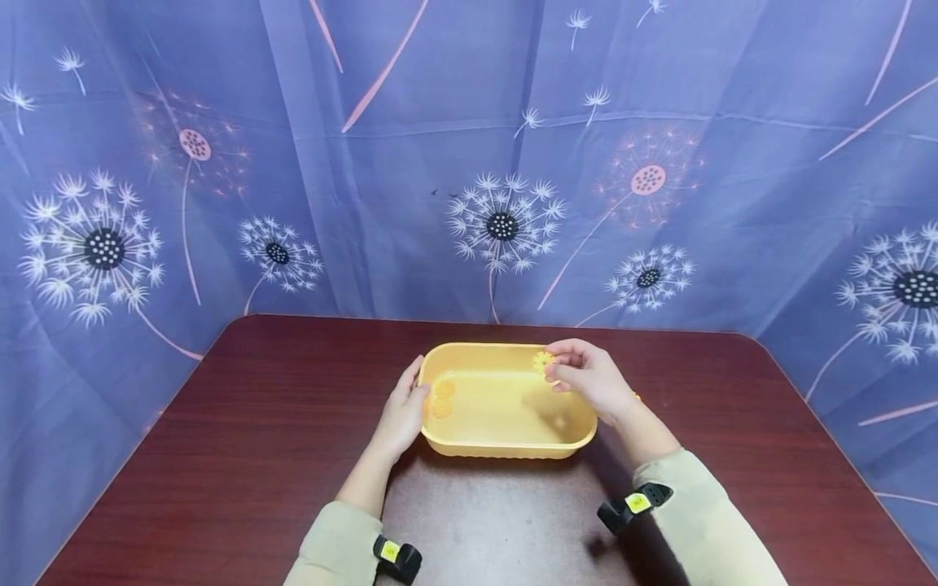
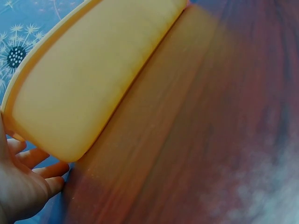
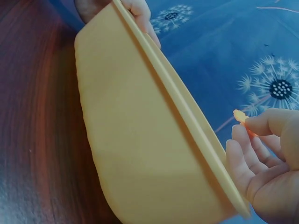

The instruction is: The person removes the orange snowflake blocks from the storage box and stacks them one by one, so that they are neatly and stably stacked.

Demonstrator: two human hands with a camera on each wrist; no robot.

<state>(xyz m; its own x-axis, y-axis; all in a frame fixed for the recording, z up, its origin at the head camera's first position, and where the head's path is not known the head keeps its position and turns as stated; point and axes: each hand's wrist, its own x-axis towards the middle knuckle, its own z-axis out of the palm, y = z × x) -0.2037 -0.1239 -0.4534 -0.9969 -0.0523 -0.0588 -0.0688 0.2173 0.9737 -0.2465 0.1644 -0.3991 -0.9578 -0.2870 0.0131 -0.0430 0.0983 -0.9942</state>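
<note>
A yellow plastic basin [image 1: 513,443] stands on the table. My left hand [image 1: 402,415] grips its left end, with the thumb over the rim and the fingers along the outside; the left wrist view has those fingers [image 2: 53,170] against the end wall. Above the basin's right back corner, my right hand [image 1: 592,381] pinches a small orange notched disc [image 1: 543,360] between thumb and fingertips. Edge-on, that disc [image 3: 240,116] shows above the rim in the right wrist view. Inside the basin at the left lie an orange disc [image 1: 444,390] and a notched orange disc [image 1: 441,408].
The dark red wooden table [image 1: 293,391] reaches back to a blue curtain [image 1: 396,203] with dandelion prints. A small orange bit [image 1: 637,397] shows just beyond the right wrist, mostly hidden. Both wrists carry black strapped cameras [image 1: 401,560].
</note>
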